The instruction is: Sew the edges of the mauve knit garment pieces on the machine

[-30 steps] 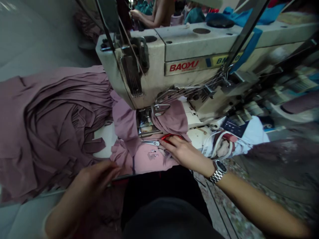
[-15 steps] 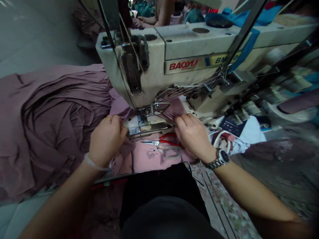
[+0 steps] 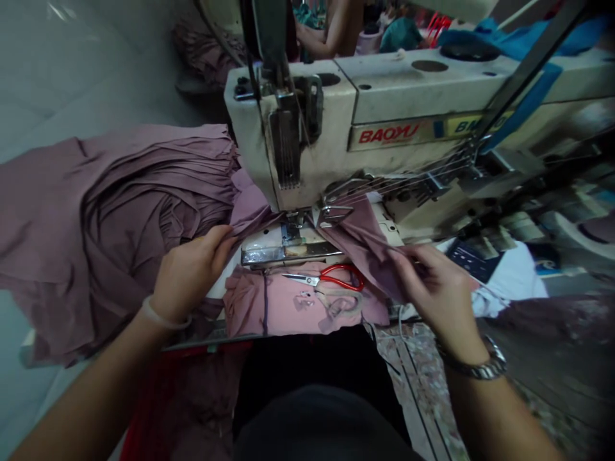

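A strip of mauve fabric (image 3: pixel 369 243) runs under the presser foot (image 3: pixel 298 219) of the sewing machine (image 3: pixel 307 147). My right hand (image 3: pixel 435 288) pinches its right part between thumb and fingers, out to the right of the needle area. On the left, my left hand (image 3: pixel 195 272) is closed on the fabric's other side, close to the large mauve pile. Red-handled scissors (image 3: pixel 331 277) lie between my hands on pink cloth (image 3: pixel 288 307), in front of the machine bed. Whether both hands hold one single piece is hidden under the machine head.
A big heap of mauve fabric (image 3: pixel 144 192) covers the left side. White cloth (image 3: pixel 519 275) and a dark card (image 3: pixel 473 259) lie at the right. Threads stretch across the machine's front. Another person's arm (image 3: pixel 327 38) shows behind the machine.
My right hand has moved right and slightly down, drawing out more mauve fabric. My left hand has shifted left and lower. The view has turned slightly, and the scissors' handles show more fully.
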`<state>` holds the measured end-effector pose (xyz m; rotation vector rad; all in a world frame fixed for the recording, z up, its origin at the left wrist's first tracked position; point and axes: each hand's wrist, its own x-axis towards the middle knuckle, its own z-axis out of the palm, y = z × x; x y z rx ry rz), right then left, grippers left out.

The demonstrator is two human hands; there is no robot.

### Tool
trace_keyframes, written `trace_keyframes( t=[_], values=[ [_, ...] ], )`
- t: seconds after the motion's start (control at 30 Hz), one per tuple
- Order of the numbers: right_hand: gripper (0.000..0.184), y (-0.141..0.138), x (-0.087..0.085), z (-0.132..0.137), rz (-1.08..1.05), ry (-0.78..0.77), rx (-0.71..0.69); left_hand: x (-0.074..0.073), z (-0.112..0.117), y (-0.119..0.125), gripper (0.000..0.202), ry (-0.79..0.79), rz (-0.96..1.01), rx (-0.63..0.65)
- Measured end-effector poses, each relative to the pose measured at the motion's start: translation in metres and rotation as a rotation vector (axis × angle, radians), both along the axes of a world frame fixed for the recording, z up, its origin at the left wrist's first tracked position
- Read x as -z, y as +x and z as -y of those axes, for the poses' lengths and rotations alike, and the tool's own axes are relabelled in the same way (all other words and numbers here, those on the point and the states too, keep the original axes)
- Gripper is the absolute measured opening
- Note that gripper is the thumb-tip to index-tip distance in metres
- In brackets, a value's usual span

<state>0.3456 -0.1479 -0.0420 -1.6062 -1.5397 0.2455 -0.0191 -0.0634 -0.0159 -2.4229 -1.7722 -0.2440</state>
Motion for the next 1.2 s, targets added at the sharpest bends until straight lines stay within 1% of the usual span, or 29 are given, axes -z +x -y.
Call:
trace_keyframes(
  t=[0.07, 0.1, 0.13, 0.17, 0.2, 0.23, 0.27, 0.3, 0.33, 0.37, 0.4, 0.43, 0.47, 0.5, 0.57, 0.63, 0.67, 0.7, 0.73, 0.77, 0.8, 0.83, 0.87, 0.9, 0.93, 0.97, 1.03, 1.13, 1.2],
  values=[
    [0.020, 0.006, 0.002, -0.001, -0.469, 0.027, 0.158, 0.003, -0.001, 0.002, 0.040, 0.016, -0.055, -0.006],
    [0.023, 0.009, 0.002, -0.004, -0.717, 0.042, 0.190, 0.004, -0.001, 0.002, 0.040, 0.026, -0.083, -0.012],
    [0.025, 0.011, 0.001, -0.007, -0.924, 0.059, 0.182, 0.004, 0.000, 0.002, 0.039, 0.043, -0.107, -0.027],
    [0.027, 0.011, -0.001, -0.010, -1.063, 0.079, 0.139, 0.004, 0.000, 0.001, 0.038, 0.056, -0.125, -0.040],
    [0.026, 0.008, -0.004, -0.014, -1.120, 0.103, 0.079, 0.004, 0.001, 0.001, 0.037, 0.065, -0.126, -0.042],
    [0.025, 0.002, -0.007, -0.018, -1.093, 0.137, 0.021, 0.004, 0.001, 0.000, 0.036, 0.067, -0.106, -0.030],
    [0.023, -0.008, -0.011, -0.021, -0.991, 0.167, -0.045, 0.004, 0.002, -0.001, 0.035, 0.061, -0.071, -0.006],
    [0.020, -0.021, -0.014, -0.024, -0.830, 0.184, -0.127, 0.004, 0.002, -0.001, 0.035, 0.049, -0.029, 0.020],
    [0.019, -0.035, -0.016, -0.026, -0.619, 0.209, -0.218, 0.004, 0.002, -0.002, 0.035, 0.034, 0.012, 0.042],
    [0.021, -0.049, -0.017, -0.029, -0.352, 0.168, -0.361, 0.004, 0.002, -0.003, 0.036, 0.018, 0.047, 0.056],
    [0.026, -0.061, -0.016, -0.033, -0.067, 0.134, -0.506, 0.003, 0.002, -0.005, 0.037, 0.001, 0.081, 0.065],
    [0.033, -0.071, -0.014, -0.036, 0.193, 0.145, -0.596, 0.002, 0.003, -0.008, 0.038, -0.026, 0.120, 0.071],
    [0.041, -0.077, -0.011, -0.041, 0.413, 0.152, -0.638, 0.001, 0.003, -0.013, 0.037, -0.054, 0.176, 0.072],
    [0.048, -0.079, -0.008, -0.045, 0.587, 0.158, -0.640, -0.002, 0.004, -0.019, 0.036, -0.086, 0.250, 0.062],
    [0.055, -0.073, 0.001, -0.054, 0.814, 0.178, -0.575, -0.009, 0.008, -0.033, 0.035, -0.152, 0.449, -0.012],
    [0.048, -0.061, 0.006, -0.060, 0.909, 0.224, -0.528, -0.018, 0.013, -0.043, 0.035, -0.189, 0.686, -0.132],
    [0.044, -0.056, 0.008, -0.062, 0.922, 0.259, -0.528, -0.023, 0.015, -0.043, 0.035, -0.181, 0.804, -0.165],
    [0.041, -0.054, 0.008, -0.063, 0.918, 0.297, -0.545, -0.027, 0.018, -0.040, 0.034, -0.165, 0.907, -0.151],
    [0.037, -0.053, 0.008, -0.062, 0.903, 0.333, -0.572, -0.030, 0.019, -0.032, 0.033, -0.157, 0.976, -0.078],
    [0.033, -0.054, 0.007, -0.061, 0.881, 0.364, -0.598, -0.031, 0.021, -0.021, 0.033, -0.172, 0.986, 0.055],
    [0.030, -0.056, 0.006, -0.060, 0.861, 0.389, -0.621, -0.029, 0.021, -0.007, 0.034, -0.207, 0.928, 0.231],
    [0.028, -0.058, 0.005, -0.058, 0.847, 0.408, -0.638, -0.025, 0.021, 0.009, 0.037, -0.242, 0.809, 0.419],
    [0.027, -0.060, 0.004, -0.057, 0.841, 0.419, -0.644, -0.020, 0.021, 0.025, 0.044, -0.269, 0.642, 0.586],
    [0.026, -0.061, 0.004, -0.055, 0.842, 0.418, -0.634, -0.012, 0.019, 0.039, 0.053, -0.246, 0.467, 0.700],
    [0.027, -0.060, 0.004, -0.055, 0.851, 0.403, -0.615, -0.004, 0.018, 0.051, 0.059, -0.185, 0.311, 0.746],
    [0.029, -0.058, 0.004, -0.054, 0.863, 0.377, -0.591, 0.004, 0.016, 0.060, 0.061, -0.107, 0.185, 0.746],
    [0.032, -0.052, 0.003, -0.054, 0.883, 0.324, -0.545, 0.016, 0.013, 0.067, 0.055, 0.028, 0.034, 0.658],
    [0.031, -0.046, 0.002, -0.054, 0.894, 0.320, -0.504, 0.022, 0.011, 0.061, 0.042, 0.139, -0.009, 0.501],
    [0.028, -0.049, 0.002, -0.053, 0.888, 0.348, -0.497, 0.021, 0.012, 0.056, 0.034, 0.210, 0.019, 0.452]
  ],
)
